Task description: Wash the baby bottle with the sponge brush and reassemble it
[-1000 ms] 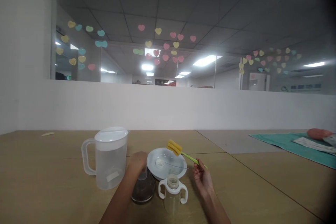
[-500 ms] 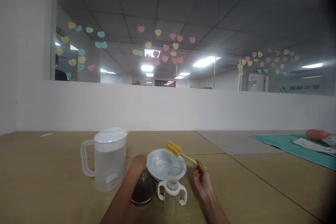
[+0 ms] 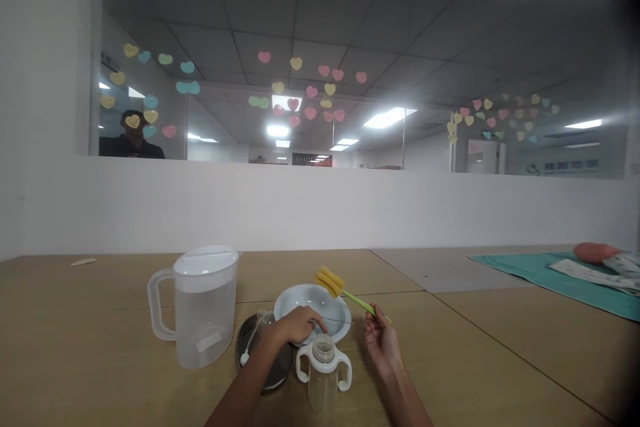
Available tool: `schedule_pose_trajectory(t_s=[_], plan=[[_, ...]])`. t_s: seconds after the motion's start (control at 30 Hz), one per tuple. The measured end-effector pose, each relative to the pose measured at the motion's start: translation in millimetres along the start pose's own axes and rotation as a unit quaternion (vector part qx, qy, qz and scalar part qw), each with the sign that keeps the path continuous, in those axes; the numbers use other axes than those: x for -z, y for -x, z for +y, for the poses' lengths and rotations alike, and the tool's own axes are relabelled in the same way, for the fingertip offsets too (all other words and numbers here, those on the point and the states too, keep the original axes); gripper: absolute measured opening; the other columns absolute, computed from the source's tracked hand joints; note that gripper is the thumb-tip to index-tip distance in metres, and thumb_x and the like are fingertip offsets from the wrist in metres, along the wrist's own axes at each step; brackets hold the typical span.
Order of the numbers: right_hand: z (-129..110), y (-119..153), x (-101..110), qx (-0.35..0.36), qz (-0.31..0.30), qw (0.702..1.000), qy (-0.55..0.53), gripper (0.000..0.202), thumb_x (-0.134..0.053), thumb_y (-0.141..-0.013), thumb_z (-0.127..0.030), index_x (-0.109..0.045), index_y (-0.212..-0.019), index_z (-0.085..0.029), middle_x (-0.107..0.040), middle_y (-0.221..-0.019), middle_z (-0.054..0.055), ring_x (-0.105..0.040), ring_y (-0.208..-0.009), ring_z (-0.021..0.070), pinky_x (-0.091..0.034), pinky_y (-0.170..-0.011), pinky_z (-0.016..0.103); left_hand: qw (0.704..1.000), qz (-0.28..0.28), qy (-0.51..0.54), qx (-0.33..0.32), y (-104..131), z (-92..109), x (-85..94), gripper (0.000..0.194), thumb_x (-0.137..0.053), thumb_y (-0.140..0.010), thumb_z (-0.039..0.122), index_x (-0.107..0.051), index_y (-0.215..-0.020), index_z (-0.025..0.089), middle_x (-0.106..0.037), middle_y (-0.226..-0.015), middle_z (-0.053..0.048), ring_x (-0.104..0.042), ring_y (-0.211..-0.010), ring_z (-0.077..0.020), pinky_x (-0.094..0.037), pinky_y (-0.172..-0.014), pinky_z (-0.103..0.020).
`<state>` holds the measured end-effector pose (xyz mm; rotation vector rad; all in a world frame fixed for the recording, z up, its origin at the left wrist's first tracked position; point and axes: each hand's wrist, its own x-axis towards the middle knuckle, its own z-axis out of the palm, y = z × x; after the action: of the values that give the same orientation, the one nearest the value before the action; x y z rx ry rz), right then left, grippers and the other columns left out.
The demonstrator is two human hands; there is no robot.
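My right hand (image 3: 383, 343) is closed around the green stem of a sponge bottle brush (image 3: 331, 281), its yellow sponge head raised above the far rim of a white bowl (image 3: 345, 328). My left hand (image 3: 300, 324) reaches over the bowl's near-left side, index finger stretched out and the other fingers partly hidden; I see nothing held in it. A clear baby bottle (image 3: 324, 383) with white double handles stands uncapped just in front of the bowl. Left of it, a round metal dish (image 3: 277, 380) holds a clear piece with a white straw (image 3: 250, 345), partly behind my left forearm.
A translucent lidded pitcher (image 3: 206, 320) stands at left. Behind it lies a small pale flat piece (image 3: 83, 261). A teal cloth (image 3: 525, 273) at far right carries an orange-red object (image 3: 595, 253) and white patterned fabric. Beyond the table rises a wall with a window; a person (image 3: 133, 137) shows in the glass.
My left hand has moved right from above the metal dish to the bowl, uncovering the straw piece in the dish and covering the white ring cap. My right hand keeps the brush almost still.
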<state>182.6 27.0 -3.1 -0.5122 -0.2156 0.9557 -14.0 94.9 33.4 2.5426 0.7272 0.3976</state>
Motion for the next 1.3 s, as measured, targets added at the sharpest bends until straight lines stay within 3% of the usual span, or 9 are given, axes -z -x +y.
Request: schedule_pose_trajectory(t_s=[0.1,0.23,0.47,0.67,0.73,0.83,0.97,1.2,1.3], plan=[[0.3,-0.7,0.5,0.007,0.003,1.0,0.002,0.008,-0.062,-0.068,-0.012,-0.06,-0.075,-0.015,-0.056,-0.054,-0.005,-0.048,-0.041,0.0019,-0.04,-0.037,0.009,1.0,-0.008,0.018,0.006,-2.9,-2.9,-8.6,0.035,-0.043,-0.073,0.01,-0.07,-0.093,0.018,-0.07,-0.099,-0.003,-0.061,-0.091,-0.0157,-0.043,-0.082,-0.022],[0.6,-2.8,2.5,0.025,-0.017,0.999,0.038,0.01,-0.066,-0.067,-0.017,-0.059,-0.073,-0.016,-0.055,-0.051,-0.006,-0.048,-0.041,0.0029,-0.039,-0.036,0.01,0.997,0.048,0.052,0.038,-4.0,-3.4,-8.7,0.023,-0.052,-0.067,0.015,-0.071,-0.081,0.014,-0.071,-0.084,-0.005,-0.063,-0.079,-0.0165,-0.045,-0.073,-0.023],[0.5,-2.3,2.5,0.053,-0.042,0.994,0.088,0.015,-0.069,-0.066,-0.025,-0.056,-0.068,-0.018,-0.051,-0.048,-0.007,-0.049,-0.04,0.0049,-0.04,-0.035,0.013,0.983,0.151,0.089,0.06,-1.6,-4.7,21.1,0.016,-0.057,-0.068,0.018,-0.063,-0.081,0.01,-0.067,-0.081,-0.006,-0.06,-0.073,-0.0131,-0.045,-0.065,-0.021],[1.4,-0.1,0.1,0.062,-0.015,0.995,0.079,0.013,-0.068,-0.066,-0.023,-0.057,-0.067,-0.018,-0.05,-0.048,-0.008,-0.046,-0.039,0.0035,-0.039,-0.035,0.011,0.937,0.22,0.271,0.022,3.4,-2.6,43.7,0.021,-0.059,-0.072,0.02,-0.056,-0.091,0.011,-0.062,-0.078,-0.003,-0.059,-0.071,-0.0103,-0.048,-0.067,-0.021],[1.0,0.9,-0.7,0.061,-0.014,0.995,0.072,0.013,-0.068,-0.065,-0.022,-0.057,-0.067,-0.017,-0.05,-0.047,-0.008,-0.045,-0.039,0.0028,-0.039,-0.035,0.01,0.931,0.23,0.283,0.008,6.6,1.0,48.7,0.028,-0.057,-0.074,0.02,-0.055,-0.101,0.012,-0.061,-0.08,-0.002,-0.059,-0.072,-0.01,-0.049,-0.069,-0.022],[0.7,2.9,-2.7,0.039,-0.036,0.996,0.074,0.013,-0.069,-0.065,-0.022,-0.058,-0.069,-0.016,-0.05,-0.048,-0.008,-0.047,-0.04,0.0032,-0.039,-0.036,0.01,0.95,0.222,0.22,-0.009,13.1,9.1,53.5,0.036,-0.051,-0.079,0.021,-0.054,-0.114,0.014,-0.061,-0.089,-0.004,-0.057,-0.076,-0.0108,-0.049,-0.072,-0.024],[1.2,4.8,-5.1,0.022,-0.047,0.995,0.085,0.013,-0.07,-0.065,-0.02,-0.059,-0.07,-0.016,-0.053,-0.049,-0.007,-0.05,-0.041,0.0039,-0.041,-0.036,0.01,0.973,0.228,0.03,0.01,21.3,20.5,55.4,0.03,-0.042,-0.085,0.021,-0.06,-0.109,0.017,-0.057,-0.1,-0.007,-0.054,-0.091,-0.0139,-0.044,-0.086,-0.027],[2.7,4.8,-7.5,0.025,-0.053,0.995,0.075,0.011,-0.069,-0.064,-0.017,-0.059,-0.068,-0.016,-0.052,-0.049,-0.007,-0.047,-0.039,0.0031,-0.04,-0.035,0.01,0.959,0.241,-0.135,0.066,26.1,33.6,57.0,0.026,-0.038,-0.088,0.024,-0.055,-0.106,0.015,-0.05,-0.112,-0.008,-0.05,-0.105,-0.0158,-0.036,-0.095,-0.026],[0.8,2.5,-5.1,0.027,-0.056,0.995,0.072,0.011,-0.069,-0.065,-0.018,-0.058,-0.069,-0.017,-0.052,-0.049,-0.007,-0.048,-0.04,0.004,-0.041,-0.036,0.011,0.947,0.216,-0.201,0.125,30.6,34.0,63.2,0.026,-0.04,-0.085,0.022,-0.054,-0.106,0.015,-0.054,-0.111,-0.009,-0.05,-0.107,-0.0193,-0.037,-0.094,-0.029]])
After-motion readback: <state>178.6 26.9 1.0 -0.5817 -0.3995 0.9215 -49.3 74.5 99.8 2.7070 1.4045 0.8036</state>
